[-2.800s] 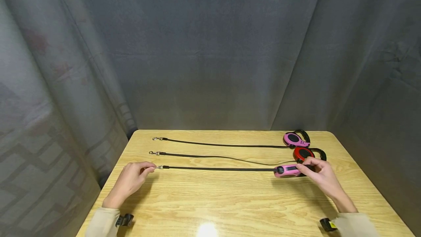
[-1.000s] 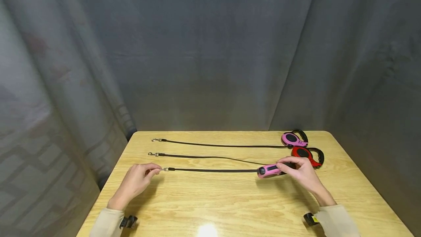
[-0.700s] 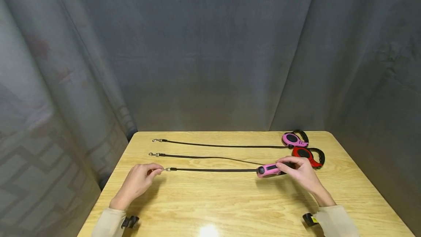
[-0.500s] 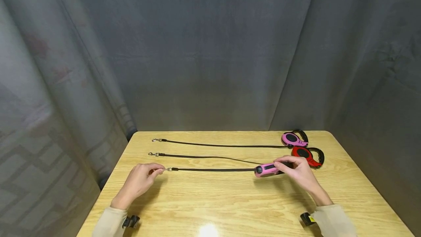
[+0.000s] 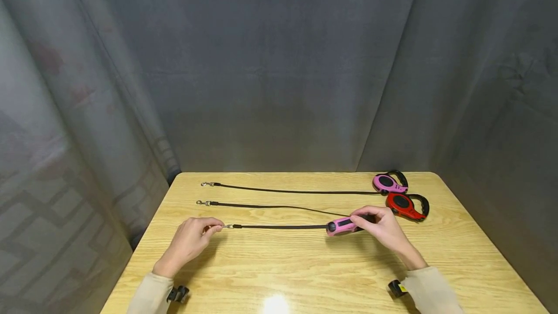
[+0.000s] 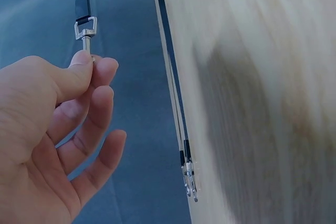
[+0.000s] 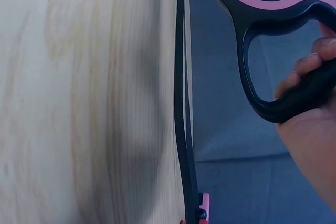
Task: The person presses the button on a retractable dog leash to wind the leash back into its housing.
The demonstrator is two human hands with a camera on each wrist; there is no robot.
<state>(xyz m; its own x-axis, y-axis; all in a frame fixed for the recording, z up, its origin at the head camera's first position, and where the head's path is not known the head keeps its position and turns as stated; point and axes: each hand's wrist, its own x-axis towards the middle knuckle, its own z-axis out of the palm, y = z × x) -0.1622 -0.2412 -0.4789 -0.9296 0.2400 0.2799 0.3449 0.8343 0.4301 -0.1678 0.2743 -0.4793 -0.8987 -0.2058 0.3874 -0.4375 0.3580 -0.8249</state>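
Note:
In the head view, my left hand (image 5: pixel 189 241) is at the left end of a pink and black retractable dog leash (image 5: pixel 342 226). Thumb and forefinger pinch its silver snap hook (image 6: pixel 86 36), whose tip they hide in the left wrist view; the other fingers are loosely bent. My right hand (image 5: pixel 385 229) grips the black handle (image 7: pixel 244 69) of the same leash, fingers curled through the loop. Between the hands the black strap (image 5: pixel 279 227) runs straight and taut above the table, with the casing standing on edge.
Behind, a second pink leash (image 5: pixel 390 183) and a red leash (image 5: pixel 403 206) lie on the wooden table (image 5: pixel 279 265), casings at right. Their straps stretch left to snap hooks (image 5: pixel 208 184). Grey curtains (image 5: pixel 270 71) hang around the back and sides.
My right hand has carried the pink leash casing left, and my left hand has shifted slightly right with the hook. The strap between them is shorter; more of the red leash shows.

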